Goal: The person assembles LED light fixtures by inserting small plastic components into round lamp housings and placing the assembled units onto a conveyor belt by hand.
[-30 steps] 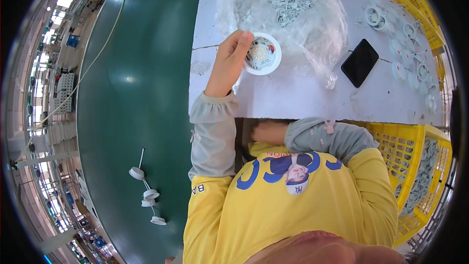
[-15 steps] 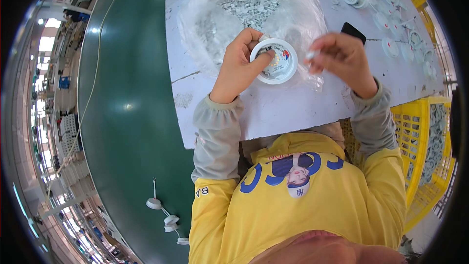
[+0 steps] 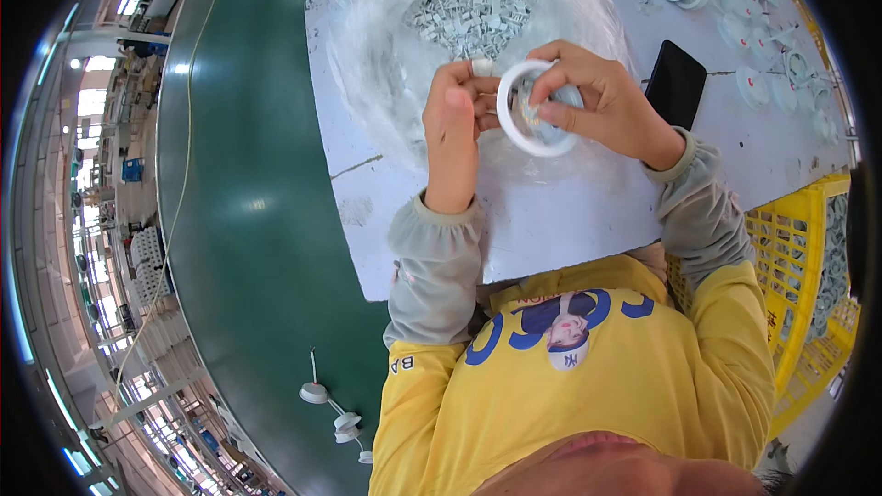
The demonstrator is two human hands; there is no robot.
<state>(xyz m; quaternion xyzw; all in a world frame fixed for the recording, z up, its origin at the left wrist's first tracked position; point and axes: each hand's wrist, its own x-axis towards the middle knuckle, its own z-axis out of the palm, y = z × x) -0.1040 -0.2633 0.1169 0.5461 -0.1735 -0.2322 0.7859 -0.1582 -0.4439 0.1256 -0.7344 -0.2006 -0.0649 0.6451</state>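
Note:
My right hand (image 3: pixel 597 101) grips a round white lamp housing (image 3: pixel 512 129) above the table, its thumb and a bent finger reaching inside the rim. The housing is tilted and shows a disc with small yellowish dots inside; the fingers hide part of it. At its left side is my left hand (image 3: pixel 452 129), thumb raised and free, fingers stretched toward the rim and partly hidden behind it. A white covering (image 3: pixel 482 65) sits on one left fingertip. Beyond both hands, a clear plastic bag (image 3: pixel 386 64) lies spread open with a heap of small white pieces (image 3: pixel 473 18) in it.
A black phone (image 3: pixel 676 83) lies right of my right hand. Several white round lamp parts (image 3: pixel 753 87) spread over the right of the pale table (image 3: pixel 588 239). A yellow crate (image 3: pixel 792 230) full of grey-white parts stands beside me. Left is green floor (image 3: pixel 257 257) with white round pieces (image 3: pixel 314 393).
My right hand has moved left, from beside the lamp housing onto it. My left thumb has come out of the housing, which is now tilted. The view has shifted slightly.

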